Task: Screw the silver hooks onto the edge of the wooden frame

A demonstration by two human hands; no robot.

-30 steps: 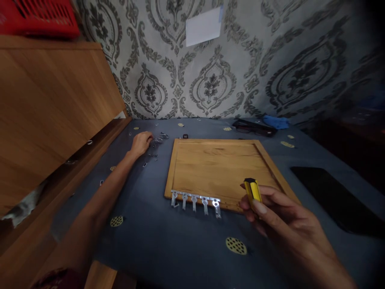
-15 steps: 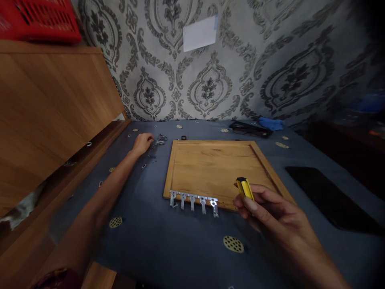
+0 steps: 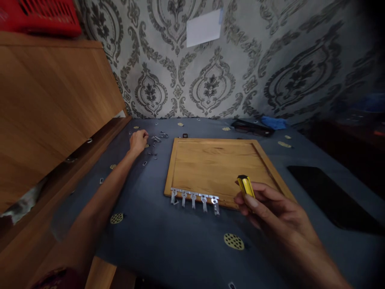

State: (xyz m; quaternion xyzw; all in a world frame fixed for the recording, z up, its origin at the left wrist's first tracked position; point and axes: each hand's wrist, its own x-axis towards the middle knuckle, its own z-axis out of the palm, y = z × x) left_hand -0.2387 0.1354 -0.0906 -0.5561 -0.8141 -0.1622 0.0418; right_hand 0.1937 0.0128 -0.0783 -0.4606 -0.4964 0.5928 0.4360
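Note:
My right hand (image 3: 276, 212) holds a short yellow tool with a black end (image 3: 246, 188), upright between thumb and fingers, above the front right part of a framed wooden board (image 3: 210, 162). It looks like a utility knife; no blade shows. Along the board's front edge, several flat silver metal strips (image 3: 194, 199) stand in a row, joined at their tops and hanging over the edge. My left hand (image 3: 138, 141) is at the far left of the table, fingers curled; whatever they may grip is hidden. Just right of it lie small loose metal parts (image 3: 156, 139).
A dark phone-like slab (image 3: 327, 196) lies on the right of the blue cloth (image 3: 144, 241). Dark eyeglasses (image 3: 252, 127) and a blue cloth piece (image 3: 273, 122) rest at the back. A wooden cabinet (image 3: 54, 88) with a red basket (image 3: 48, 18) bounds the left.
My left hand has drawn a little leftward, away from the loose metal parts. My right hand keeps the yellow tool in nearly the same place. The view has shifted slightly.

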